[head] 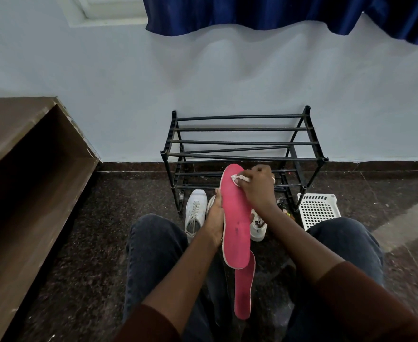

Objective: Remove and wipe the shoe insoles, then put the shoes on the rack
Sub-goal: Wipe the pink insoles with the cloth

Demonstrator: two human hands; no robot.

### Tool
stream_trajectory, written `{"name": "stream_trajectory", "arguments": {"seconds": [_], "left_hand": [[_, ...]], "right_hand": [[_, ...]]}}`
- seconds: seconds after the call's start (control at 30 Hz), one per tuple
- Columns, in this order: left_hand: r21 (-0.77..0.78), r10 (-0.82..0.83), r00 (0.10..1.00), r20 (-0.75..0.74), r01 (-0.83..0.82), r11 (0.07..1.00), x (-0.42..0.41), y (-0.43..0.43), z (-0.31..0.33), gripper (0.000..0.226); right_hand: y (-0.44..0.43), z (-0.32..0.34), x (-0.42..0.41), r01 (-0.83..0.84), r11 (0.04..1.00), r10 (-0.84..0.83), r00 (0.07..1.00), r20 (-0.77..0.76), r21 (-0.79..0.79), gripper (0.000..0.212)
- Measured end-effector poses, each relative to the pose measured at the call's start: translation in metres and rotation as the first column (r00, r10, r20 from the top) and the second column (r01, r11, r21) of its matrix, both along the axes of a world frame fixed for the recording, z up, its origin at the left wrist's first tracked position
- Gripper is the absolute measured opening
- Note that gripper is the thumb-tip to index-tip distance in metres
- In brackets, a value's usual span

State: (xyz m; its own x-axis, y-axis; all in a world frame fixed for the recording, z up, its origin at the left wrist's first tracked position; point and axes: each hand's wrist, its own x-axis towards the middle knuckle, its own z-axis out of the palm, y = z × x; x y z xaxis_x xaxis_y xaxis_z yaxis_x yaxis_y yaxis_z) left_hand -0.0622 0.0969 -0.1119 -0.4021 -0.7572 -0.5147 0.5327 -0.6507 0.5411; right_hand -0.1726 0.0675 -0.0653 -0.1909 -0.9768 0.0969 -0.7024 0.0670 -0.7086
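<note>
My left hand grips the left edge of a pink insole and holds it up, toe pointing away. At the toe end, my right hand presses a small crumpled white cloth onto the insole. A second pink insole lies below it between my knees. Two white sneakers stand on the floor: one left of my hands, the other partly hidden behind my right wrist. The black metal shoe rack stands just beyond, against the wall, with bare shelves.
A white perforated plastic basket sits on the floor right of the rack. A brown wooden bench or shelf runs along the left. My knees in dark jeans frame the floor space. A blue curtain hangs above.
</note>
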Motion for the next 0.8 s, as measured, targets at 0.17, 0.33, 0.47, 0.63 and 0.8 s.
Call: {"name": "stream_trajectory", "arguments": {"seconds": [0.17,0.33,0.47,0.63,0.8], "left_hand": [[-0.014,0.005,0.992,-0.128,-0.007,1.000,0.012,-0.005,0.002,0.053],[-0.013,-0.051,0.991,-0.122,0.050,0.999,0.015,-0.011,0.005,0.060],[0.007,-0.048,0.979,-0.198,0.050,0.999,0.013,-0.011,0.010,0.058],[-0.040,-0.051,0.988,-0.148,0.046,0.998,0.012,-0.008,0.009,0.056],[-0.038,0.007,0.980,-0.200,-0.015,0.999,0.007,-0.007,0.017,0.047]], "right_hand": [[0.019,0.011,-0.008,-0.021,0.986,-0.034,0.947,0.320,0.167,0.015],[0.028,0.015,-0.012,-0.174,0.963,0.137,0.973,0.183,0.203,0.014],[0.026,0.019,-0.015,-0.135,0.986,0.116,0.976,0.183,0.093,0.018],[0.023,0.027,-0.010,-0.172,0.984,0.172,0.985,-0.002,-0.038,0.026],[0.025,0.027,0.004,-0.252,0.964,0.234,0.954,-0.188,-0.078,0.018]]}}
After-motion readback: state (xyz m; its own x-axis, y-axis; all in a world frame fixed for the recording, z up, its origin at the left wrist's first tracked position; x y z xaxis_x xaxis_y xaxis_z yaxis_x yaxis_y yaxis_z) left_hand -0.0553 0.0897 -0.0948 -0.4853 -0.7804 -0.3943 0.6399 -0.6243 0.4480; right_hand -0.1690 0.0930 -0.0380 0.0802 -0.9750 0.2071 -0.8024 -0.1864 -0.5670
